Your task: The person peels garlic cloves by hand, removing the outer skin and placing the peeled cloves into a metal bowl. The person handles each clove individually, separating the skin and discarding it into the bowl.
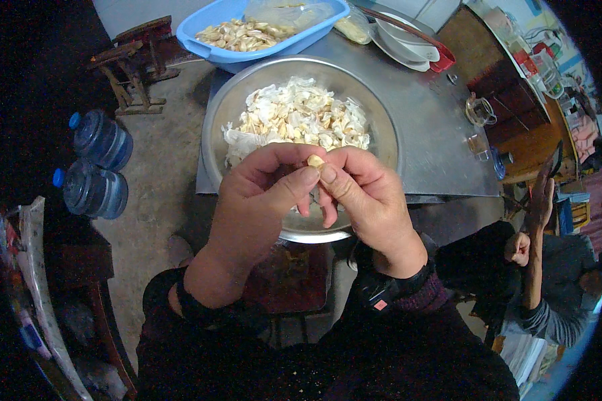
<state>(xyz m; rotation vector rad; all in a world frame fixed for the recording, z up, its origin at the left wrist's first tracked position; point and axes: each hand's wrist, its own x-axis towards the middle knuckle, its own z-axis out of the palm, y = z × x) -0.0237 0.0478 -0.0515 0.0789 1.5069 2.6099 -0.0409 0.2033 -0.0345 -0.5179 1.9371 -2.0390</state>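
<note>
Between the thumbs and forefingers of my left hand (276, 185) and my right hand (363, 193) is a pale garlic clove (315, 161). Both hands are over the near part of a wide stainless steel bowl (386, 135) and partly hide it. In the bowl lies a heap of garlic cloves and papery white skins (301, 113). Beyond it, a blue plastic basin (200, 47) contains many garlic cloves (241, 36) and a clear plastic bag (291, 15).
The steel bowl overhangs the near edge of a metal table (431, 150). White bowls (401, 40) and a glass pitcher (479, 110) stand on the right. Large water bottles (98, 190) and wooden stools (130, 75) are on the left. Another person (557, 270) sits at right.
</note>
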